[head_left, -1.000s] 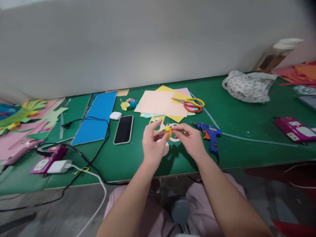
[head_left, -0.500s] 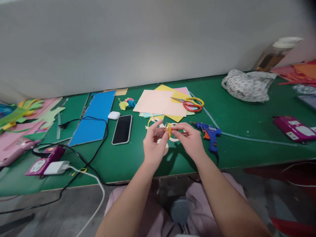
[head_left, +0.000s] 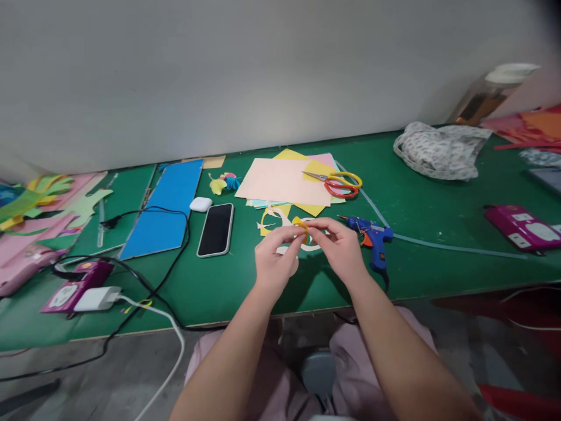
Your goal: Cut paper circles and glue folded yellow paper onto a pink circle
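**Pinching yellow pc (head_left: pixel 300 222) w/ both hands over green table (head_left: pixel 421 216)**

Gripping pc at L side btwn thumb + fingertips of L hand (head_left: pixel 275 257); gripping R side btwn thumb + fingers of R hand (head_left: pixel 340 245). Holding it approx. mid-view, above pale cut-outs (head_left: pixel 281 215), on near side of paper stack (head_left: pixel 272 181). Partly hidden by fingers; exact shape of pc hard to tell.

On stack, w/ blades pointing L: scissors (head_left: pixel 328 179), one handle red, one yellow. Just R of R hand: blue glue gun (head_left: pixel 372 234), nozzle twd L. Farther R, long clear strip (head_left: pixel 460 249).

L of L hand, apart: phone (head_left: pixel 216 230), dark screen up, w/ white case (head_left: pixel 201 204) just beyond its far end. Behind these, small paper shapes (head_left: pixel 218 185), incl. yellow + blue. Farther L: blue board (head_left: pixel 170 187), then purple power strip (head_left: pixel 65 295) w/ white plug (head_left: pixel 97 298). Far R, twd wall: patterned cloth bag (head_left: pixel 438 151).
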The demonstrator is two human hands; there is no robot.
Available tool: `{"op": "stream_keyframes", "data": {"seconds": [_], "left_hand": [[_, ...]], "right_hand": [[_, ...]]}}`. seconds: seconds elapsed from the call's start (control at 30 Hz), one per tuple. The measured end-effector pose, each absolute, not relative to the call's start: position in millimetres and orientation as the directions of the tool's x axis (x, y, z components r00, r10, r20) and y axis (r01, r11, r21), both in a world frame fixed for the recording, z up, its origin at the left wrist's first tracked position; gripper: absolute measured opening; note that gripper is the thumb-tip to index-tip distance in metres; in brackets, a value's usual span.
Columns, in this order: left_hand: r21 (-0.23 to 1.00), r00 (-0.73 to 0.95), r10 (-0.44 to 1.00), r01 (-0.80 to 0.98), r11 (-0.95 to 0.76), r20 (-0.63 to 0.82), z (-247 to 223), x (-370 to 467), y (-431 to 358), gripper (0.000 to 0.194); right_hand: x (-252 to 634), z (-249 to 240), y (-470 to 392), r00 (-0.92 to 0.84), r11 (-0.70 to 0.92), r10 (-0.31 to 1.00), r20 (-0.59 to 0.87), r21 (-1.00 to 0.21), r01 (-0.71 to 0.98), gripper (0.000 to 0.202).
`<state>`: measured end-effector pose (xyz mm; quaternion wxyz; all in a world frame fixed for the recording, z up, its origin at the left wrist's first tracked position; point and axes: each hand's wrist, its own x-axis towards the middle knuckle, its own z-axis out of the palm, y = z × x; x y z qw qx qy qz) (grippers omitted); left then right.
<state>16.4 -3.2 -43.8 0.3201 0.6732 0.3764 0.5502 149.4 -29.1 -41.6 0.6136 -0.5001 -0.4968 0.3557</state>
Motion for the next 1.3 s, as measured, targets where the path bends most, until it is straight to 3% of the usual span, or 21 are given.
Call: {"op": "stream_keyframes", "data": {"seconds": [0.13, 0.57, 0.93, 1.03, 1.2, 1.3], "left_hand": [[0.788, 0.095, 0.808, 0.178, -0.589, 0.582, -45.2, 15.2, 0.0, 0.008], [0.766, 0.085, 0.795, 0.223, -0.602, 0.6, -50.3, 11.4, 3.5, 0.007], [0.752, 0.109, 0.788, 0.242, -0.613, 0.606, -48.5, 12.8, 1.8, 0.008], [0.811, 0.09, 0.833, 0.191, -0.553, 0.546, -49.2, 13.1, 1.9, 0.005], [0.952, 0.023, 0.953, -0.039, -0.302, 0.303, -52.0, 14.7, 2.9, 0.007], [0.968, 0.018, 0.969, -0.042, -0.247, 0.248, -51.9, 15.9, 2.3, 0.01]], "right_hand": [[149.2, -42.8, -29.6, 0.233, 0.25, 0.936, 0.263, -0.965, 0.082, 0.016], [148.5, -45.2, -28.1, 0.115, 0.326, 0.931, 0.346, -0.931, 0.162, 0.024], [146.2, -42.8, -27.8, 0.174, 0.311, 0.923, 0.344, -0.931, 0.192, 0.016], [146.6, -42.9, -28.4, 0.167, 0.3, 0.931, 0.323, -0.942, 0.149, 0.019], [146.6, -44.1, -29.6, 0.201, 0.292, 0.928, 0.313, -0.948, 0.131, 0.017], [145.8, -44.5, -29.0, 0.219, 0.304, 0.915, 0.338, -0.937, 0.173, 0.014]]}}
